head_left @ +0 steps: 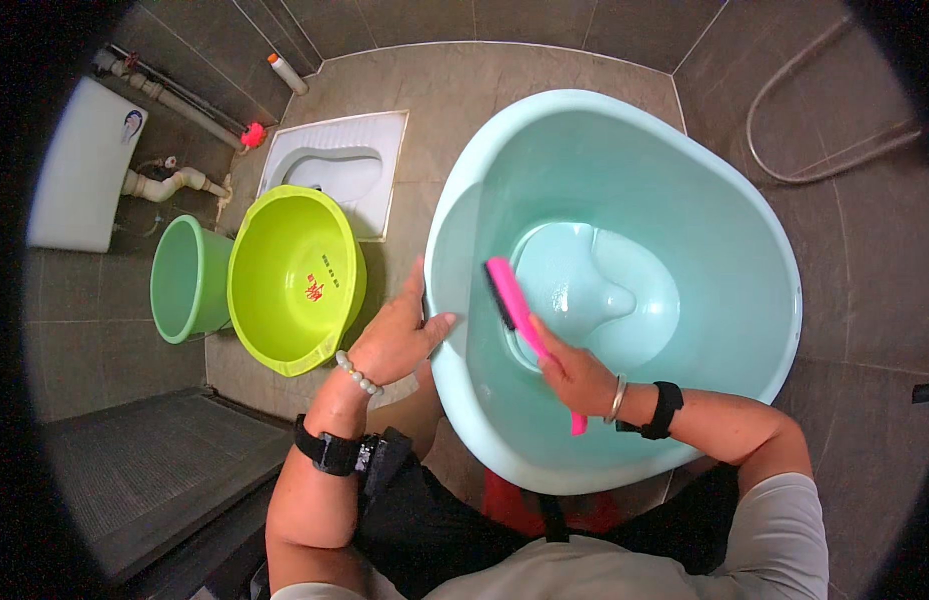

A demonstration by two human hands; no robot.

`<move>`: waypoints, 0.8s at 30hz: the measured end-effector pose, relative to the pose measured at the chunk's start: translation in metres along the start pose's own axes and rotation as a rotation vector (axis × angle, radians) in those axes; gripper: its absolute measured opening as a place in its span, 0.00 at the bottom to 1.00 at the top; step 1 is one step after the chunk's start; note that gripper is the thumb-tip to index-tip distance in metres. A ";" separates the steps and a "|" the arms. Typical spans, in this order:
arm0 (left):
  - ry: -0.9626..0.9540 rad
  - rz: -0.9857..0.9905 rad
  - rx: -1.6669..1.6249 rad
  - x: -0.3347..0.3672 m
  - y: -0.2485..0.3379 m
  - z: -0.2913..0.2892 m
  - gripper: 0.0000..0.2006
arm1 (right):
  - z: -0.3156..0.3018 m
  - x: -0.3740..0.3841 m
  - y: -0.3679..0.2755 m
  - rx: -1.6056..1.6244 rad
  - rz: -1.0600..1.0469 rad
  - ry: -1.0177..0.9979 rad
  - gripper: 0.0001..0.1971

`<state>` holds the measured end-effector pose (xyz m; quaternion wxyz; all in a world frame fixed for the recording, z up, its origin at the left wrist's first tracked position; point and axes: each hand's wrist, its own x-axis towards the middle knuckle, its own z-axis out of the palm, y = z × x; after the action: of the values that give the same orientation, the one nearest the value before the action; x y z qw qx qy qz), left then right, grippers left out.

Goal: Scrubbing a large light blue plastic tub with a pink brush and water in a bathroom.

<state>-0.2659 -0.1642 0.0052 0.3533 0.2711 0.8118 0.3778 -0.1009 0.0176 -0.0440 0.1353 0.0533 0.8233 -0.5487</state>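
Observation:
A large pale-blue plastic bathtub (735,290) stands on the floor in front of me, with a moulded seat shape in its bottom. Inside it, my right hand (577,375) is wrapped round the handle of a pink scrubbing brush (525,318). The brush's dark bristles face the tub's left inner wall; whether they touch it I cannot tell. My left hand (405,335) rests against the tub's left rim, its thumb over the edge and its fingers stretched along the outside.
Left of the tub, a lime-green basin (285,250) stands beside a green bucket (177,280). Behind them is a white squat toilet (375,150) set in the floor. A white cistern (85,170) and pipes line the left wall; a shower hose (753,120) hangs on the right.

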 end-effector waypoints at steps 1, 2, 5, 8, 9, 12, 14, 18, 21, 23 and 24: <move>0.038 0.026 0.047 0.002 0.000 0.002 0.31 | -0.002 0.004 0.001 0.074 0.000 0.131 0.27; 0.040 0.030 0.045 0.002 0.002 0.002 0.31 | -0.004 0.009 0.000 0.256 0.137 0.061 0.26; -0.035 -0.085 0.058 0.004 0.013 0.001 0.33 | 0.008 0.039 -0.006 0.576 0.229 -0.012 0.27; -0.081 -0.094 -0.011 0.004 0.014 -0.001 0.32 | -0.013 0.088 -0.009 0.704 0.056 0.196 0.15; -0.082 -0.077 -0.028 0.005 0.012 0.000 0.32 | -0.030 0.111 0.002 0.825 -0.072 0.261 0.12; -0.090 -0.112 -0.069 0.004 0.020 -0.003 0.31 | -0.082 0.157 0.004 1.203 0.138 0.494 0.03; -0.097 -0.162 -0.094 0.003 0.024 -0.004 0.31 | -0.088 0.163 0.005 1.396 0.290 0.604 0.04; -0.095 -0.194 -0.115 -0.001 0.011 -0.006 0.31 | -0.005 0.142 0.015 0.844 -0.073 0.168 0.04; -0.077 -0.181 -0.111 -0.002 0.018 -0.002 0.31 | -0.043 0.142 -0.006 1.288 0.272 0.341 0.02; -0.083 -0.184 -0.110 0.001 0.026 -0.001 0.32 | -0.103 0.177 0.051 1.704 0.217 0.447 0.04; -0.001 0.004 -0.022 0.003 0.012 0.004 0.34 | -0.132 0.190 0.120 2.003 0.144 0.426 0.04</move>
<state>-0.2626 -0.1534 0.0118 0.3559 0.2691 0.8068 0.3874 -0.2765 0.1742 -0.1566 -0.0878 0.2875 -0.0108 -0.9537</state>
